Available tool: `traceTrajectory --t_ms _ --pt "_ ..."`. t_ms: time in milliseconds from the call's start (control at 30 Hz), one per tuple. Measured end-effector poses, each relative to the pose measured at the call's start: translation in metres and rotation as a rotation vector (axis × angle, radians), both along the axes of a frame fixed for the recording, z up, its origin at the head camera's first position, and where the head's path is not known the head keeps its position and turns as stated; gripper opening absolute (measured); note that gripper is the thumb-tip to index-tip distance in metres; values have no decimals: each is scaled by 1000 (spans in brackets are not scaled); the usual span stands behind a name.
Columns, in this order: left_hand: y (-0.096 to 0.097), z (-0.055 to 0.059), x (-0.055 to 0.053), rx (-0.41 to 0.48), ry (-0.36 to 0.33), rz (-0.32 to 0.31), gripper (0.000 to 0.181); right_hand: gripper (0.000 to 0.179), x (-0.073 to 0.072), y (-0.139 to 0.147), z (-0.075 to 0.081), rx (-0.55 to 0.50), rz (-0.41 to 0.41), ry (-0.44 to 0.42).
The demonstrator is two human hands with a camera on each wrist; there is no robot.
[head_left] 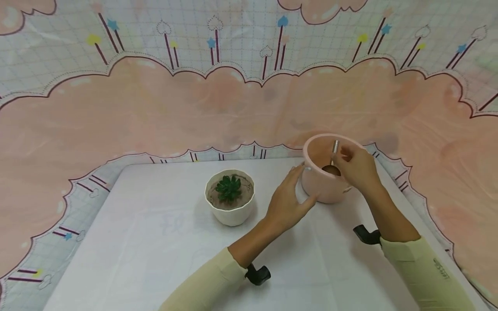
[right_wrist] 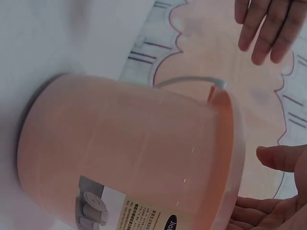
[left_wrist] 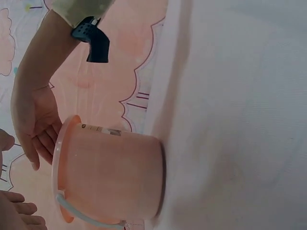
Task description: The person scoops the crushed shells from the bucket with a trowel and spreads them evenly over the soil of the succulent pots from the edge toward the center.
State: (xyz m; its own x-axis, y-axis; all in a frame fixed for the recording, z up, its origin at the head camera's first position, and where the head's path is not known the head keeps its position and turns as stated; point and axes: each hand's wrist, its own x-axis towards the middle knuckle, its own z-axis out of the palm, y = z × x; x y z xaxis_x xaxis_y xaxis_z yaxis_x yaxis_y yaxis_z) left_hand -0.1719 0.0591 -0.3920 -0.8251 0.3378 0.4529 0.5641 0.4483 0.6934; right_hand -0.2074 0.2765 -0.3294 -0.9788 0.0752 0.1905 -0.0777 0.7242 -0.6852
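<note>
A pink bucket [head_left: 327, 185] stands upright at the table's far right. Inside it is a ladle with a silver handle [head_left: 336, 149] and a rounded, brownish bowl [head_left: 331, 169]. My right hand [head_left: 355, 166] reaches over the bucket's rim, its thumb overlapping the handle in the head view. Both wrist views show the right hand [left_wrist: 38, 115] with fingers dipping into the bucket's mouth and thumb apart, no handle visible between them. Beside the bucket's left side, my left hand [head_left: 288, 203] is spread, fingertips close to the rim. Its fingers [right_wrist: 271, 28] are extended in the right wrist view.
A white pot [head_left: 232, 216] holding a small green succulent [head_left: 228, 188] stands left of the bucket on the white table [head_left: 155, 259]. The bucket has a pale carrying handle [left_wrist: 86, 215] and a printed label [right_wrist: 144, 211]. Behind hangs a patterned pink cloth [head_left: 194, 112].
</note>
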Motion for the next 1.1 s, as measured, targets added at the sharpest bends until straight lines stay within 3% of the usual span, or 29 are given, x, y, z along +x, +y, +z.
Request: traceTrajectory --t_ms 200,433,633,833,1100 --pt "11 -1 -19 8 1 21 74 71 -26 6 2 10 -7 -128" --pt "22 -1 -40 71 -59 47 74 38 -53 15 -5 98 -2 -178" --pt "32 -4 -54 128 -137 62 80 40 -71 23 -6 93 -20 -196" --pt "37 -10 -60 151 -150 23 84 35 -79 25 -7 32 -1 -271" --pt "43 -17 -59 164 -176 31 93 26 -81 23 -18 -46 14 -314"
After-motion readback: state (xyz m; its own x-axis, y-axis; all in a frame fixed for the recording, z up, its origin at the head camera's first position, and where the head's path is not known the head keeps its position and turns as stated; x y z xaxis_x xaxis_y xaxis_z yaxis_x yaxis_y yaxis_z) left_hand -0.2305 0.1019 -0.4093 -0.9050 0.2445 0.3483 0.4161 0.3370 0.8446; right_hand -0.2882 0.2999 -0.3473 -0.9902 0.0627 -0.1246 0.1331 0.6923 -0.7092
